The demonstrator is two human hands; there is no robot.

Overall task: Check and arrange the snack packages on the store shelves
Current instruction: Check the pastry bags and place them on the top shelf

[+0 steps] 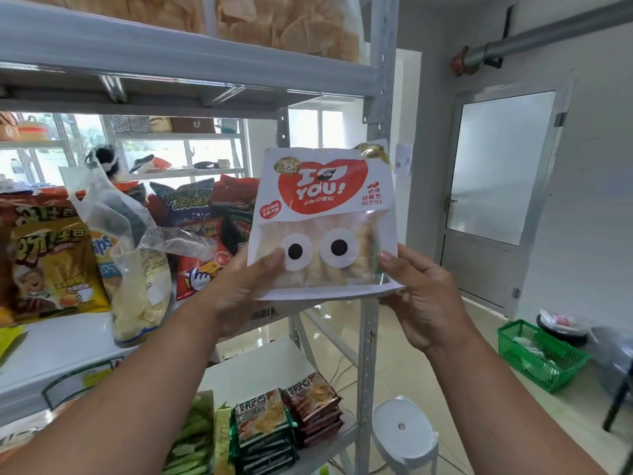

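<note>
I hold a white bread package (323, 214) upright in front of me, at the right end of the shelves. It has a red heart reading "I YOU!" and two cartoon eyes over a clear window with pale buns. My left hand (245, 286) grips its lower left corner, thumb on the front near one eye. At the lower right edge my right hand (419, 296) holds the package, thumb on the front. The middle shelf (65, 344) behind carries chip bags (51, 265) and a clear bag of crisps (140, 279).
Stacked snack packs (287, 423) lie on the lower shelf. Clear bags of crackers (287, 22) sit on the top shelf. A white stool (402, 430) stands by the shelf post. A green basket (539, 354) sits on the floor at right, near a door (500, 186).
</note>
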